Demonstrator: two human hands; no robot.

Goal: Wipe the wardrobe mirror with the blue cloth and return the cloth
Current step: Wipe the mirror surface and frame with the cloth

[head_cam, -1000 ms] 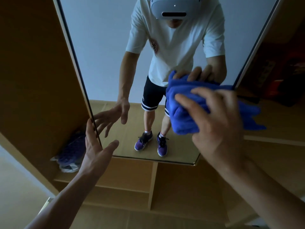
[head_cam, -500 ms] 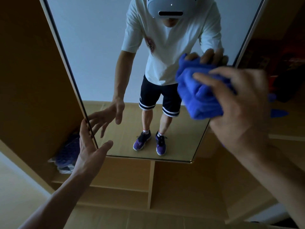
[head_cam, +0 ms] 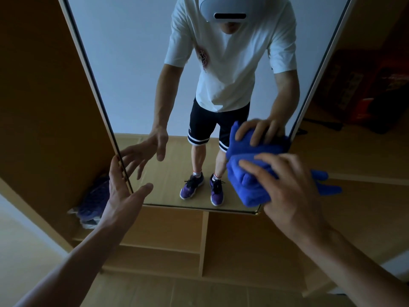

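The blue cloth (head_cam: 247,185) is clutched in the right hand (head_cam: 294,191) at the lower right corner of the mirror (head_cam: 132,74), the left hand (head_cam: 120,200) spread open at its left edge.

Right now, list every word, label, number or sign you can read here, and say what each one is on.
No text here can be read.
Shirt print, seen in the mirror: a blurred reddish graphic, unreadable.
Shorts mark, also a reflection: too small to read.
Dark panel right of the mirror: too dim to read.
Cloth: no label shows.
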